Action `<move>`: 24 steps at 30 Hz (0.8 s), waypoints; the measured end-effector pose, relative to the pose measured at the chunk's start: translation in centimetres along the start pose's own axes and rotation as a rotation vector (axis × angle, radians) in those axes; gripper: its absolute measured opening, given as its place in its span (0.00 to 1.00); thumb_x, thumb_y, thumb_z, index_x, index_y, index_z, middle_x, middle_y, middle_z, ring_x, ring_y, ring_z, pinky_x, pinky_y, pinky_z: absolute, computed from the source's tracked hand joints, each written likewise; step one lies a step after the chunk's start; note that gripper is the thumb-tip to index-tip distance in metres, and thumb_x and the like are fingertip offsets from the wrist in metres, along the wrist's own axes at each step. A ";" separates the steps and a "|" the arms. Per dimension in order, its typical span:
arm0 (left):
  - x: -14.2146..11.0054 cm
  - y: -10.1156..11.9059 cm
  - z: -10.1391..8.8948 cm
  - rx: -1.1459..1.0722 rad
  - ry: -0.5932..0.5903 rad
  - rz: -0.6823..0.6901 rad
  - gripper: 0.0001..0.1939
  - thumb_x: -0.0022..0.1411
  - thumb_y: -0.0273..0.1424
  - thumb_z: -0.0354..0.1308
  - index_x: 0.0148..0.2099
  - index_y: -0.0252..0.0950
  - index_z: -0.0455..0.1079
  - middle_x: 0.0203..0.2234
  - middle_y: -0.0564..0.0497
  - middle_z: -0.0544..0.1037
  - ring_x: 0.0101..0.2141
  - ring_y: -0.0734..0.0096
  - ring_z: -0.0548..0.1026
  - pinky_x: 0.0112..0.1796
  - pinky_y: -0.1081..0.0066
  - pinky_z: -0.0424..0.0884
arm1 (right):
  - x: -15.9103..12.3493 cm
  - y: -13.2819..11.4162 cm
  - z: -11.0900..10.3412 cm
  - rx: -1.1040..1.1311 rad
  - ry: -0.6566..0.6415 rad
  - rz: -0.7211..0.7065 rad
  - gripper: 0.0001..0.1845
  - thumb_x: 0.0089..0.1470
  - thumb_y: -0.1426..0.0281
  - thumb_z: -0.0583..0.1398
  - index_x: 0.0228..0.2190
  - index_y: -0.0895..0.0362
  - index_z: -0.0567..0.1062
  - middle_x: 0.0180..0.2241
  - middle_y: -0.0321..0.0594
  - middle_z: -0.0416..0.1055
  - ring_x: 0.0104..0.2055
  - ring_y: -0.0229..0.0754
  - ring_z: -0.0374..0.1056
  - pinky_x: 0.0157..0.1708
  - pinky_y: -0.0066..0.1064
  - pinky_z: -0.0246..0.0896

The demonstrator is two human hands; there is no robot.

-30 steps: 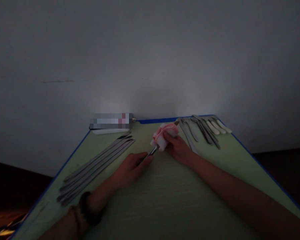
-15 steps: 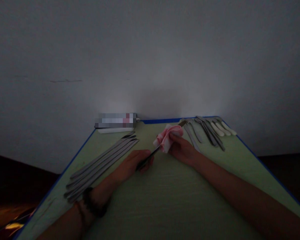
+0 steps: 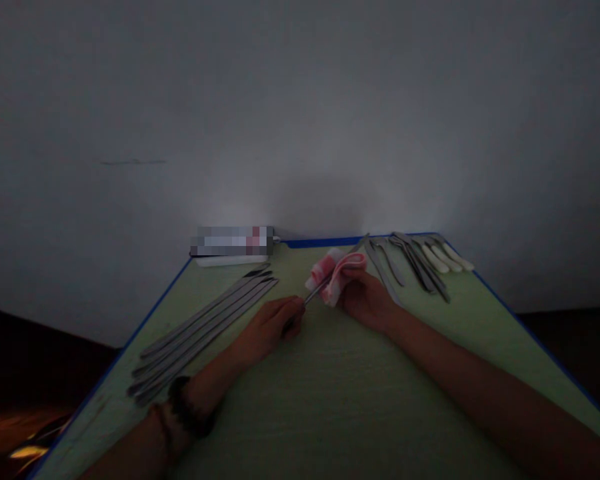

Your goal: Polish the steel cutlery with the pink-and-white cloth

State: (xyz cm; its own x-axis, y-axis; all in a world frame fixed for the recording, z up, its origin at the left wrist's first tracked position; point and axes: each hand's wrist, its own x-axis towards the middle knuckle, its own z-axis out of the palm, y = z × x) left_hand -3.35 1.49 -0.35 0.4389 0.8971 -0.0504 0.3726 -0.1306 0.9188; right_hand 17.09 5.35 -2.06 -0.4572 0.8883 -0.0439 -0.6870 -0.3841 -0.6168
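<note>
My left hand (image 3: 280,319) is closed around the handle of a metal table knife (image 3: 312,294), above the middle of the table. The knife slants up and to the right, and its far end shows beyond a folded pink-and-white cloth (image 3: 333,267). My right hand (image 3: 366,298) pinches this cloth around the knife's blade. Part of the blade is hidden in the folds. Left of my left hand lie several long metal table knives (image 3: 210,327) side by side, their tips towards the back.
On the right of the green table (image 3: 350,413) are metal cutlery pieces (image 3: 393,263), darker ones (image 3: 420,263) and white-handled ones (image 3: 435,257). A blurred-out box (image 3: 233,241) and a white flat object (image 3: 233,261) stand at the back left. Behind rises a wall (image 3: 320,120).
The knife has turned in my left hand, and less of its handle shows now. The folds of the cloth have shifted a little along the blade. The laid-out cutlery is unmoved.
</note>
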 end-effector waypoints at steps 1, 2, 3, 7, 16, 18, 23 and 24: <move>0.0 0.1 0.0 0.001 -0.006 0.006 0.22 0.67 0.41 0.40 0.24 0.36 0.58 0.17 0.58 0.62 0.21 0.75 0.60 0.27 0.73 0.59 | 0.0 0.0 0.0 -0.005 -0.012 0.001 0.04 0.48 0.71 0.60 0.30 0.57 0.73 0.27 0.36 0.75 0.30 0.38 0.70 0.35 0.31 0.67; -0.1 0.2 0.0 0.000 -0.010 0.006 0.22 0.67 0.42 0.40 0.24 0.36 0.58 0.17 0.58 0.62 0.21 0.75 0.60 0.27 0.73 0.59 | 0.0 0.0 0.1 -0.011 -0.022 0.004 0.05 0.48 0.71 0.60 0.30 0.57 0.73 0.28 0.36 0.75 0.31 0.38 0.71 0.35 0.31 0.67; -0.2 0.3 0.0 0.003 -0.013 0.002 0.22 0.66 0.42 0.41 0.24 0.36 0.58 0.17 0.58 0.62 0.21 0.75 0.60 0.27 0.73 0.59 | 0.0 0.0 0.2 -0.015 -0.027 0.008 0.05 0.48 0.70 0.60 0.31 0.57 0.73 0.28 0.36 0.75 0.31 0.38 0.71 0.35 0.31 0.67; -0.4 0.6 0.1 0.028 -0.025 -0.041 0.18 0.63 0.43 0.48 0.27 0.36 0.59 0.19 0.58 0.61 0.22 0.76 0.60 0.24 0.75 0.56 | -0.1 0.1 0.4 -0.025 -0.016 0.022 0.05 0.46 0.71 0.62 0.29 0.57 0.73 0.29 0.36 0.75 0.31 0.38 0.70 0.35 0.30 0.67; -0.5 0.6 0.2 0.002 -0.132 -0.055 0.19 0.65 0.43 0.47 0.32 0.33 0.67 0.18 0.59 0.61 0.20 0.78 0.59 0.23 0.76 0.54 | 0.0 0.5 0.5 -0.098 -0.011 -0.019 0.09 0.48 0.67 0.64 0.34 0.58 0.74 0.33 0.38 0.75 0.34 0.37 0.71 0.36 0.29 0.65; -0.4 0.6 0.2 0.006 -0.129 -0.059 0.20 0.65 0.44 0.46 0.35 0.33 0.69 0.16 0.59 0.62 0.19 0.78 0.59 0.22 0.76 0.55 | 0.0 0.5 0.7 -0.100 -0.024 -0.018 0.11 0.49 0.66 0.63 0.35 0.57 0.74 0.35 0.39 0.75 0.36 0.38 0.70 0.36 0.29 0.65; -0.4 0.6 0.3 -0.023 -0.093 -0.106 0.25 0.66 0.46 0.40 0.37 0.33 0.72 0.15 0.58 0.64 0.18 0.77 0.61 0.22 0.76 0.57 | 0.0 0.5 0.8 -0.128 -0.015 -0.011 0.09 0.49 0.67 0.63 0.34 0.57 0.74 0.34 0.39 0.75 0.35 0.37 0.70 0.35 0.29 0.65; -0.4 0.7 0.3 -0.030 -0.091 -0.122 0.27 0.67 0.46 0.38 0.37 0.33 0.72 0.15 0.57 0.65 0.18 0.76 0.62 0.22 0.76 0.57 | 0.0 0.6 0.8 -0.133 -0.015 -0.015 0.08 0.48 0.68 0.64 0.33 0.58 0.74 0.33 0.38 0.75 0.34 0.37 0.70 0.35 0.28 0.65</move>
State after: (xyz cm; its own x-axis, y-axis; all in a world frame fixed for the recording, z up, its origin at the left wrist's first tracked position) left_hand -3.02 0.95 0.19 0.4644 0.8637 -0.1960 0.4038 -0.0095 0.9148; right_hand 16.27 4.92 -1.84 -0.4569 0.8892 -0.0229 -0.6135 -0.3336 -0.7157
